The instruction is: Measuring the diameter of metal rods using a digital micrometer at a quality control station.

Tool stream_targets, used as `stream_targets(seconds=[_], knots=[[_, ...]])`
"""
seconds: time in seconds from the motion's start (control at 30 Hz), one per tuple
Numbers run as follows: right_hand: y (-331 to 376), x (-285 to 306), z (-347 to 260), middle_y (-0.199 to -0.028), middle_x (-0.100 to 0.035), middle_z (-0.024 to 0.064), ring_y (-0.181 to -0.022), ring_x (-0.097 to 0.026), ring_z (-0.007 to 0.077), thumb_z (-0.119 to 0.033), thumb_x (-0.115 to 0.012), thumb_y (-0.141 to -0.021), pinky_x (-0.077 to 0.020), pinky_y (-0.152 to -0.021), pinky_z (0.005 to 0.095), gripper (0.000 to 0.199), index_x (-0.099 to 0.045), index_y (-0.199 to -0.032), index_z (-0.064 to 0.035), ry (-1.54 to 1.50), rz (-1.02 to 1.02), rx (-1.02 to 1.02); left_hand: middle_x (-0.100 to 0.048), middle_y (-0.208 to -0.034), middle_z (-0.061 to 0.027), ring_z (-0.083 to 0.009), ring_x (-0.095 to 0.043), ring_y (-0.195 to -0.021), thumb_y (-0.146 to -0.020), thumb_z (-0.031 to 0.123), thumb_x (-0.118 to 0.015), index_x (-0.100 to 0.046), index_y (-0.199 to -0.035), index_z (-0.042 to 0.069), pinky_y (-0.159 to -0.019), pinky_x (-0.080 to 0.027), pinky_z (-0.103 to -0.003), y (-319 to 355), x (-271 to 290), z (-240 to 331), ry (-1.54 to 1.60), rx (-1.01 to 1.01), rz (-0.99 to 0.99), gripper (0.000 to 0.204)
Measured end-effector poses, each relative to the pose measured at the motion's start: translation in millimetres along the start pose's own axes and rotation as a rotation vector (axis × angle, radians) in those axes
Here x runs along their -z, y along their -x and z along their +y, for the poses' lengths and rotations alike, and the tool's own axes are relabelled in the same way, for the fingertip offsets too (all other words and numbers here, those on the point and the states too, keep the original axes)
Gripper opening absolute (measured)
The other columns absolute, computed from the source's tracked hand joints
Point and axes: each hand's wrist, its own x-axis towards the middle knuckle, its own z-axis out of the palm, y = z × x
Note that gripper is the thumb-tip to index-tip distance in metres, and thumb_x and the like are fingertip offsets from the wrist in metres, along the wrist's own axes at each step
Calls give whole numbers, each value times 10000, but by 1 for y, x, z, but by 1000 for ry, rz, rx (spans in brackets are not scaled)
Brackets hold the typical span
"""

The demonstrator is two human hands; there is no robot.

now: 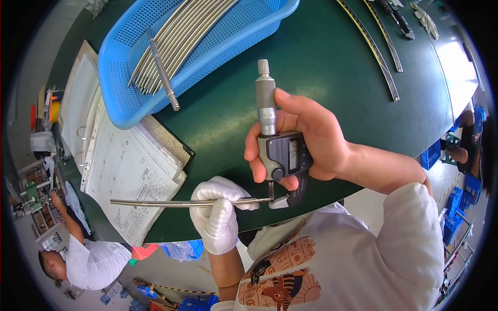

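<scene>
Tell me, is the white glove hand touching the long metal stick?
Touching. The head view shows the gloved left hand wrapped around the thin metal rod, fingers closed over it, while the bare right hand holds a digital micrometer at the rod's end.

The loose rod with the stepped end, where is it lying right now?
In the head view, upper left: the stepped rod lies across the front rim of the blue basket, over the bundled rods, above the open binder.

Bare dark green tabletop [321, 67] lies open beyond the right hand [306, 137]; a blue perforated plastic basket [207, 46] blocks its far left.
</scene>
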Motion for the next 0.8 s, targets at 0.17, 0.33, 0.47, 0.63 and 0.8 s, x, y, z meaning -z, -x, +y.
stream_targets(seconds=[0.17, 0.33, 0.47, 0.63, 0.8], knots=[[1, -3, -1, -682, -595, 152, -371, -474, 159, -600, -186, -820, -400, -370, 215, 707, -553, -832, 4, 68, 33, 29, -504, -667, -132, -181, -524, -533, -794, 186, -558, -500, -758, -19, -506, -470, -284, 0, -1, 0, 16, 8, -2, 216], [2, -7, -3, -659, -590, 107, -397, -440, 139, -544, -200, -847, -380, -421, 229, 645, -538, -796, 3, 53, 48, 3, -498, -653, -132, -186, -518, -521, -788, 171, -553, -500, -760, -22, -486, -469, -294, 1, 2, -1, 12, -3, 0, 202], [3, -7, -3, -660, -585, 117, -393, -434, 145, -555, -214, -811, -380, -435, 240, 652, -532, -805, 13, 26, 39, -37, -493, -647, -135, -190, -512, -511, -781, 164, -554, -503, -758, -24, -471, -467, -299, 2, 2, -1, 9, -24, 10, 196], [2, -5, -1, -658, -584, 112, -388, -429, 139, -595, -269, -775, -376, -436, 235, 666, -534, -804, 15, 32, 22, -29, -495, -649, -138, -192, -514, -512, -774, 162, -554, -504, -755, -28, -482, -469, -294, 1, 1, -1, 10, -21, 17, 197], [3, -6, -2, -646, -584, 101, -385, -437, 131, -589, -302, -790, -375, -416, 231, 646, -539, -794, 12, 97, 41, -7, -504, -657, -138, -191, -524, -523, -767, 159, -559, -511, -749, -25, -490, -467, -292, 0, 0, -1, 11, -15, 17, 191]])
